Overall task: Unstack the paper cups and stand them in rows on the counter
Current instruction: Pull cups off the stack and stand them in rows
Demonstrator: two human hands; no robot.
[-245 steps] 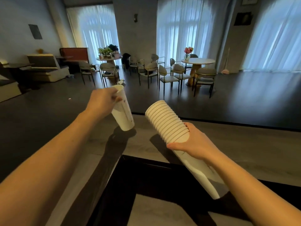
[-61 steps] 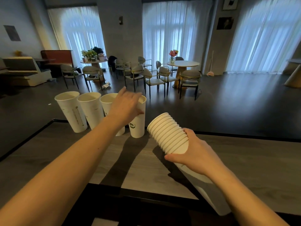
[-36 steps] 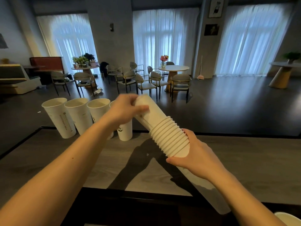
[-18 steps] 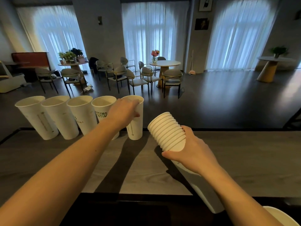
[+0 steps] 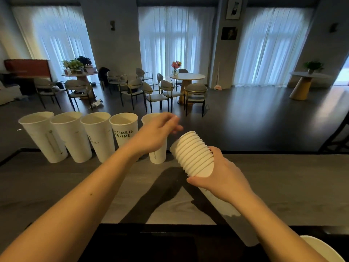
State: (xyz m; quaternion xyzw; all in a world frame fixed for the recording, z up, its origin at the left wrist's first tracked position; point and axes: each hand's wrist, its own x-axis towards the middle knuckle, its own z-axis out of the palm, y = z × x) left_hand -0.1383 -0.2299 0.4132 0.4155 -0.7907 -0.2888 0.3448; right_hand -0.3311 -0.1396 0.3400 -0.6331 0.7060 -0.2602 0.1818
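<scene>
The grey worktop (image 5: 283,186) fills the lower frame. Five paper cups (image 5: 98,137) stand along its far edge, left of centre. My right hand (image 5: 224,178), fingers curled, grips the nested stack (image 5: 194,154) at centre. My left hand (image 5: 156,133) hovers loose, empty. I judge them light, crushable; take the top rim.

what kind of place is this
Most likely a cafe, seen from behind its serving counter: branded paper cups stand in a row on it, and beyond are round tables with chairs and a vase of flowers.
</scene>
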